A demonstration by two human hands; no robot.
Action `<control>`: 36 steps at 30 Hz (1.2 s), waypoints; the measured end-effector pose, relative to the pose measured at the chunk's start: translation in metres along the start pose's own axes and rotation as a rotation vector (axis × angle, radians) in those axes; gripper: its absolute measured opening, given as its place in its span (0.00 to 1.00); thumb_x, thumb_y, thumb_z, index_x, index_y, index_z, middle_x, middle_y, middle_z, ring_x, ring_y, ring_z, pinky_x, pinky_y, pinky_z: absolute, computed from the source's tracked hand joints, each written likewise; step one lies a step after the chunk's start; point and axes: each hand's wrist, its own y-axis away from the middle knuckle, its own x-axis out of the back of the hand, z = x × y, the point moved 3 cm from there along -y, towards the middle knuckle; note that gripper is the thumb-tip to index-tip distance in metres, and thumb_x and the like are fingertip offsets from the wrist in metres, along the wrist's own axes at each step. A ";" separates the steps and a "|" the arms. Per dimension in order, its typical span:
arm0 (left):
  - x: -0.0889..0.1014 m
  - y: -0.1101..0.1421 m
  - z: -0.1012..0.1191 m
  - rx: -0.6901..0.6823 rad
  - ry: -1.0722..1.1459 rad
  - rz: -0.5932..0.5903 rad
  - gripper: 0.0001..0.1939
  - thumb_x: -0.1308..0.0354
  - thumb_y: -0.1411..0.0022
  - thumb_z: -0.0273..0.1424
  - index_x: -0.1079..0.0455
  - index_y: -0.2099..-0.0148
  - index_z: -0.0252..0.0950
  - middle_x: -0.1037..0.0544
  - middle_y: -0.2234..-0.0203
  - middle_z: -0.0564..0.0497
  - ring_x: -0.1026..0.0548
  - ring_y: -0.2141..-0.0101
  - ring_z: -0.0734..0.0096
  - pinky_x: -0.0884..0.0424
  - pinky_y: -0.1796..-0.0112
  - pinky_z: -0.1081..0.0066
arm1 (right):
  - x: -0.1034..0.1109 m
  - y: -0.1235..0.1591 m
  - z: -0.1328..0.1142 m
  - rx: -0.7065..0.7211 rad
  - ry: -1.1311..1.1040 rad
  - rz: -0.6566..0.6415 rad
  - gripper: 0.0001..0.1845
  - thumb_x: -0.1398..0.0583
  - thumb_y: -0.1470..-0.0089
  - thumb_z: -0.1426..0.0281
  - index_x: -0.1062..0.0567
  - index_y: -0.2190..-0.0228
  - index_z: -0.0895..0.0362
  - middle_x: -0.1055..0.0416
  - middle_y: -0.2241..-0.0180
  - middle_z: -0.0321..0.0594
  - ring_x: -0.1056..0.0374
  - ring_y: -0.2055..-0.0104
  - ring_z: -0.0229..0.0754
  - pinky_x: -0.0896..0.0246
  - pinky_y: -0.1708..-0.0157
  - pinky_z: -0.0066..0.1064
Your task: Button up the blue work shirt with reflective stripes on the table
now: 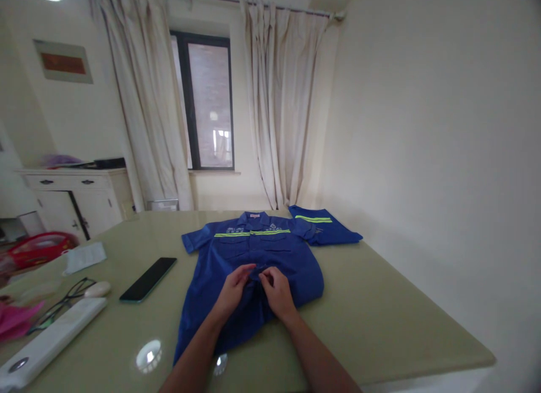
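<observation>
A blue short-sleeved work shirt (249, 248) with a yellow-green stripe across the chest lies spread on the table, its collar at the far end. My left hand (235, 287) pinches the front of the shirt along the middle opening. Close beside it, my right hand (276, 290) also has its fingers closed on the front edge. Between the fingertips the cloth is lifted and bunched. Whether a button is held there is too small to make out. Below the hands the shirt's lower part falls in folds, partly hidden by my forearms.
A second blue garment (327, 231), folded, lies at the far right of the table (393, 325). On the left are a black phone (147, 279), eyeglasses (63, 306), a white computer mouse (97, 289) and a long white device (53, 339). The wall (443, 156) borders the right side.
</observation>
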 end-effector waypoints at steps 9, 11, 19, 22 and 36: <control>-0.004 0.007 0.007 0.007 -0.113 0.005 0.12 0.40 0.42 0.37 0.21 0.63 0.36 0.17 0.69 0.49 0.21 0.65 0.62 0.28 0.61 0.67 | 0.001 0.001 0.001 0.002 -0.035 -0.013 0.11 0.43 0.41 0.65 0.25 0.72 0.56 0.29 0.74 0.36 0.34 0.71 0.40 0.43 0.69 0.28; -0.003 0.008 0.010 -0.016 -0.192 0.028 0.11 0.41 0.41 0.37 0.21 0.65 0.36 0.18 0.71 0.50 0.22 0.66 0.63 0.28 0.62 0.68 | 0.000 0.001 0.001 -0.009 -0.032 -0.036 0.11 0.43 0.41 0.66 0.24 0.72 0.56 0.28 0.74 0.37 0.34 0.71 0.40 0.43 0.70 0.29; -0.003 0.013 0.019 -0.163 -0.208 0.010 0.15 0.44 0.41 0.31 0.23 0.53 0.40 0.19 0.58 0.48 0.22 0.61 0.64 0.27 0.57 0.65 | 0.000 0.003 -0.001 0.000 -0.034 -0.103 0.12 0.43 0.40 0.66 0.23 0.71 0.56 0.26 0.73 0.37 0.32 0.71 0.40 0.42 0.69 0.28; -0.001 0.013 0.021 -0.170 -0.301 0.018 0.10 0.45 0.39 0.32 0.22 0.61 0.40 0.19 0.64 0.48 0.22 0.60 0.61 0.28 0.55 0.64 | 0.002 0.004 -0.006 0.005 -0.052 -0.086 0.13 0.44 0.38 0.64 0.22 0.69 0.56 0.25 0.71 0.38 0.31 0.68 0.40 0.40 0.67 0.28; -0.005 0.017 0.017 -0.194 -0.522 0.035 0.10 0.52 0.34 0.32 0.29 0.59 0.40 0.23 0.63 0.46 0.25 0.60 0.60 0.30 0.56 0.62 | -0.002 0.008 -0.009 0.001 0.044 -0.133 0.04 0.37 0.45 0.70 0.22 0.66 0.55 0.25 0.69 0.36 0.32 0.71 0.38 0.41 0.69 0.27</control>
